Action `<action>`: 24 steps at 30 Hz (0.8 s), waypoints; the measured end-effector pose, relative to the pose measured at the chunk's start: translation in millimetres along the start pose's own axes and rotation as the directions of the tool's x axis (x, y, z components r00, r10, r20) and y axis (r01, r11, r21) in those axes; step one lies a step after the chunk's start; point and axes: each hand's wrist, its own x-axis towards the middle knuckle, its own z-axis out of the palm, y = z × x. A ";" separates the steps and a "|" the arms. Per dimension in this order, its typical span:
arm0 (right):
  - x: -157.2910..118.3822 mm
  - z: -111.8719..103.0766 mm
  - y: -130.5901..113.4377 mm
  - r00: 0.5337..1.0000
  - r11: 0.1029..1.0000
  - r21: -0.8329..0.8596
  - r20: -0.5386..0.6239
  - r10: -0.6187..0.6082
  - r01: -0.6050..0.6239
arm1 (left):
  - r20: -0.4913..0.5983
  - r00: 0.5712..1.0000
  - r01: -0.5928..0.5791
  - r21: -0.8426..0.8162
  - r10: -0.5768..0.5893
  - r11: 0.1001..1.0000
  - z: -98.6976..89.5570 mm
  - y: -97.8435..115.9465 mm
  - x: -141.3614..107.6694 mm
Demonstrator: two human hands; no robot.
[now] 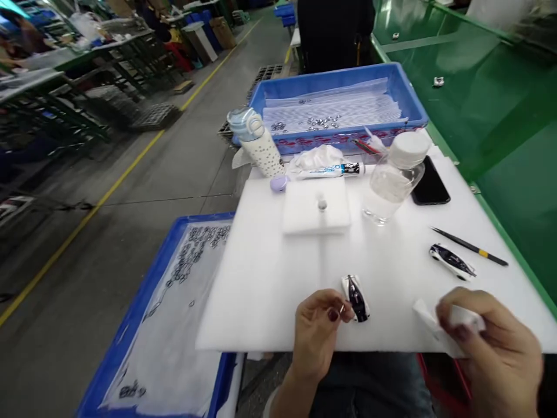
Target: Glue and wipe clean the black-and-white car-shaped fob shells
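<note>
My left hand (319, 334) is closed in a pinch at the front of the white foam board (261, 278). A small shiny piece shows at its fingertips, too small to name. Just right of those fingers lies a black-and-white toy car (357, 299); whether they touch it I cannot tell. My right hand (496, 342) is closed on a crumpled white tissue (435, 328) near the board's front right edge. Beyond it lie a second toy car (452, 261) and black tweezers (470, 246) with a yellow band.
A foam block (304, 217) bears a small round metal piece (322, 204). Behind stand a clear bottle (387, 188), a phone (430, 181), a glue tube (326, 172) and a drinking bottle (263, 150). Blue trays (413, 98) with small rings stand behind and at left.
</note>
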 end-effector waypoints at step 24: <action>9.2 61.1 -37.1 0.731 0.686 -0.252 0.238 -0.640 0.683 | 0.003 0.992 0.128 -0.178 -0.129 0.976 -11.1 -1.3 -7.5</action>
